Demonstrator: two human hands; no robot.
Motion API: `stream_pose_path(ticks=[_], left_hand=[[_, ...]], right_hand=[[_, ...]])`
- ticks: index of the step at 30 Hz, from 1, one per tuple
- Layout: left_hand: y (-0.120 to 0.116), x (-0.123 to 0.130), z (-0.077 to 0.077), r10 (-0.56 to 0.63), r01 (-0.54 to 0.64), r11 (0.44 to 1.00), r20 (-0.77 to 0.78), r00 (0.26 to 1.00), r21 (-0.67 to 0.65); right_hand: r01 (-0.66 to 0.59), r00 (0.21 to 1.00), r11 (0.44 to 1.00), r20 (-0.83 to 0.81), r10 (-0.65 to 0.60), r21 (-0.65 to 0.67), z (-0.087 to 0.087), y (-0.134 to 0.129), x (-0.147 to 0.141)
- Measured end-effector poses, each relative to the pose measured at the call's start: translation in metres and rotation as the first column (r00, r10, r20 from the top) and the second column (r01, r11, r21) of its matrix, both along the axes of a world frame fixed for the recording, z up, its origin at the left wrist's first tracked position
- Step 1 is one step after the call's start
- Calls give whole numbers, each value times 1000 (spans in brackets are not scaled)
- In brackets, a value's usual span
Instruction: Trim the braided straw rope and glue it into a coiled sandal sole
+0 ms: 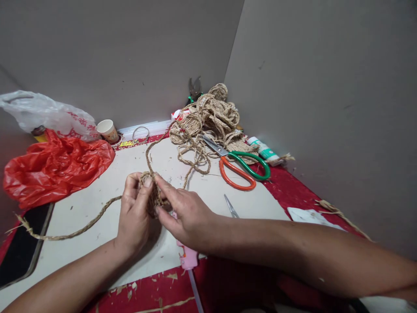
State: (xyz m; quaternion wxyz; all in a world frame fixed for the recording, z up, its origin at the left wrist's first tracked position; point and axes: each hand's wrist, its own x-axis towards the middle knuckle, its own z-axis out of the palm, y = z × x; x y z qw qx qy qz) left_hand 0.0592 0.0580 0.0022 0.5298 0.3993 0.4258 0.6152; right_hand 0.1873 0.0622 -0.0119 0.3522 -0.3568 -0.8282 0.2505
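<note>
A small coiled piece of braided straw rope [153, 198] is held between my two hands above a pale board. My left hand [135, 208] grips its left side, with the thumb pressed on top. On the right side, the fingers of my right hand [182, 213] close against the coil's edge. One loose rope end [87, 226] runs left over a phone, while another strand [148, 156] rises from the coil toward the rope heap [215, 115] at the back. Below my right hand lies a pink glue gun [188, 257], partly hidden by it.
Scissors with green and orange handles [237, 165] lie against the heap; a smaller pointed metal tool [230, 205] is nearer. Left are a red plastic bag [61, 165], a white bag [48, 113], a paper cup [107, 131] and the phone [24, 243]. Grey walls [309, 87] enclose the back and right.
</note>
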Motion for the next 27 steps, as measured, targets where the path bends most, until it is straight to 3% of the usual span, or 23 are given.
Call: stream_pose_path(ticks=[5,11,19,27], left_hand=[[6,-14,12,-87,87,996,-43,995,-3],[14,-27,14,-283,263,955,-158,946,-135],[14,-30,2,-278,247,956,-223,934,-156],[13,-29,3,-198,177,977,-205,959,-117]], right_hand=[[8,996,998,-88,-14,-61,13,6,13],[-1,996,997,-88,-6,-75,20,12,22],[18,995,992,95,-6,-129,20,11,21],[22,997,987,-72,-34,-160,18,7,17]])
